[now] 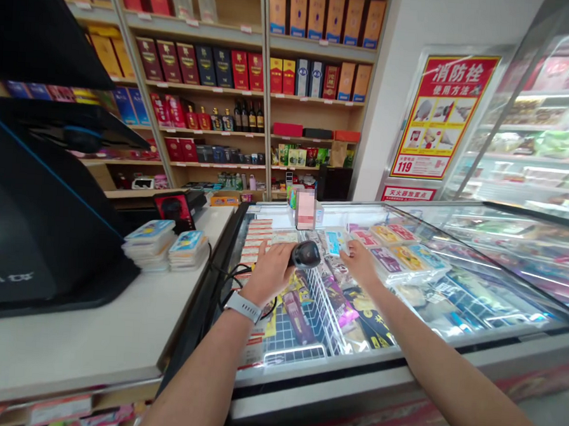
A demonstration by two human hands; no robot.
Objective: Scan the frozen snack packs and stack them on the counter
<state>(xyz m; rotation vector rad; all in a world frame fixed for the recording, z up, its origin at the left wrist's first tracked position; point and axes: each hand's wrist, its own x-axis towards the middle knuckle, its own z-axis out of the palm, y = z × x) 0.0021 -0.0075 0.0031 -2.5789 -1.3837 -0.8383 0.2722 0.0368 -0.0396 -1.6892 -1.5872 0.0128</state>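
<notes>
My left hand [272, 269] is wrapped around a black handheld barcode scanner [306, 255], whose dark cable [236, 275] loops down beside my wrist. Pinched at its edge by my right hand [359, 263] is a flat clear plastic box with a blue-and-white label [334, 242]. Both hands are above the glass-topped chest freezer [251, 380]. Similar boxes with coloured labels [409, 254] stand in stacks just right of my right hand. Two more stacks of labelled boxes [187, 249] are on the white counter [67, 348] to the left.
A black checkout terminal [41, 213] rises at the left. White wire baskets [329, 311] with packaged goods show through the freezer's glass. Wooden shelves [214, 92] with boxed bottles line the back wall. A red fire-hydrant sign [445, 116] hangs by a lit display fridge [532, 130].
</notes>
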